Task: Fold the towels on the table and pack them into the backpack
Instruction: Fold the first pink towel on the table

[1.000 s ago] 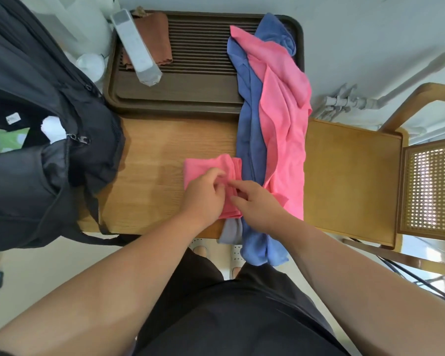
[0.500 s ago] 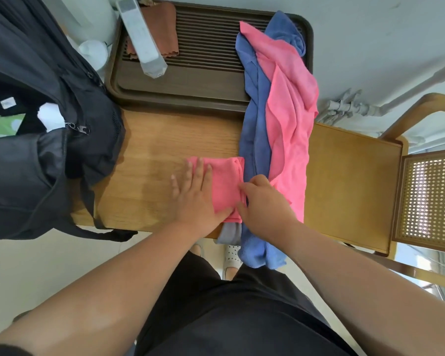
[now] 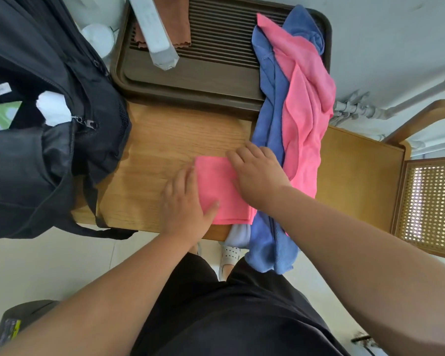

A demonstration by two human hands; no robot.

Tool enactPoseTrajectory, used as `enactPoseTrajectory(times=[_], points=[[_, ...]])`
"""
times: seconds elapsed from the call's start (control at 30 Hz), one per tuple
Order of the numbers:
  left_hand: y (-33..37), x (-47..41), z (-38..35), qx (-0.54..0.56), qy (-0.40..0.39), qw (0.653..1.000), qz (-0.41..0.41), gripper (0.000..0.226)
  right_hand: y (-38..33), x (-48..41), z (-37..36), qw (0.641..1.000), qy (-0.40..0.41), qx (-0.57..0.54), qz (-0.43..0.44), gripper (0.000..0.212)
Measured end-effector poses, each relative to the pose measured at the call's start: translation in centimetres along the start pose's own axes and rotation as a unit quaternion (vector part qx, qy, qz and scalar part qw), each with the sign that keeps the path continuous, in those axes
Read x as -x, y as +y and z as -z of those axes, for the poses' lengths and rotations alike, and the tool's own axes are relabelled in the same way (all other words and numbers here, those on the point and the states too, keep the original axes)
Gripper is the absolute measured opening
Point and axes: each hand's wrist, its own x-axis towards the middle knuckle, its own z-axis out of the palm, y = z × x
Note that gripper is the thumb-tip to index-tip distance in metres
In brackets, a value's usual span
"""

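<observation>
A small folded pink towel [image 3: 222,191] lies flat near the front edge of the wooden table [image 3: 165,140]. My left hand [image 3: 185,204] rests flat on the towel's left edge, thumb lying across the cloth. My right hand [image 3: 257,173] presses on its right and far side with the fingers spread. To the right, an unfolded pink towel [image 3: 306,111] lies over an unfolded blue towel [image 3: 267,124]; both drape from the tray over the table's front edge. The black backpack [image 3: 36,140] stands unzipped at the left.
A dark brown slatted tray [image 3: 216,73] sits at the back of the table with a grey-white box [image 3: 154,34] and a brown cloth [image 3: 183,24] on it. A wooden chair [image 3: 357,170] with a cane back stands right of the table. A pale towel edge [image 3: 238,235] hangs below the table front.
Both hands went from pinching the pink towel's fold to lying flat on it. The left hand slid to its left edge; the right hand moved up onto its far right part.
</observation>
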Motion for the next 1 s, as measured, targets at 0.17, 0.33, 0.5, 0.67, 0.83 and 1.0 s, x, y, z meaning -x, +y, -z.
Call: enactPoseTrajectory(times=[0.17, 0.33, 0.5, 0.67, 0.83, 1.0], points=[[-0.4, -0.1, 0.5, 0.108, -0.058, 0.983, 0.137, 0.06, -0.4, -2.4, 1.1, 0.999, -0.032, -0.012, 0.006, 0.037], [-0.6, -1.8, 2.1, 0.159, -0.1, 0.97, 0.157, 0.022, -0.9, -3.4, 2.0, 0.99, -0.098, -0.087, -0.05, 0.021], [-2.1, -4.0, 4.8, 0.258, -0.033, 0.95, 0.174, 0.027, -2.2, -1.1, 1.4, 0.936, -0.091, -0.294, -0.17, 0.054], [-3.1, -6.4, 5.6, 0.129, -0.025, 0.989, 0.071, 0.071, -3.9, 1.1, 0.5, 0.929, -0.051, -0.313, -0.19, 0.096], [-3.3, -6.7, 6.2, -0.111, -0.154, 0.973, -0.13, 0.117, -2.6, -0.8, 0.5, 0.979, -0.03, -0.192, -0.062, 0.108], [-3.6, -6.8, 5.8, -0.171, -0.135, 0.965, -0.149, 0.124, -2.1, -2.4, 0.3, 0.991, -0.05, -0.117, -0.033, 0.111]])
